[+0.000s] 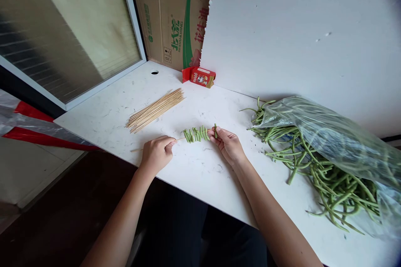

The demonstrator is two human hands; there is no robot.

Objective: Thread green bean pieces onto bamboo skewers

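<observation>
Near the front edge of the white table, my left hand [158, 152] is closed round a thin wooden skewer [179, 138], whose tail sticks out to the left. Several short green bean pieces [196, 134] sit threaded crosswise along the skewer between my two hands. At its right end, my right hand [228, 144] pinches one more green bean piece [215, 130], held upright by thumb and fingers at the skewer's tip. Whether the tip has pierced that piece is too small to tell.
A bundle of bare skewers [156, 110] lies beyond my left hand. To the right, long green beans [338, 190] spill from a clear plastic bag [328, 129]. A small red box [203, 77] and a large cardboard carton [172, 25] stand at the back; a glass panel [78, 29] borders the left.
</observation>
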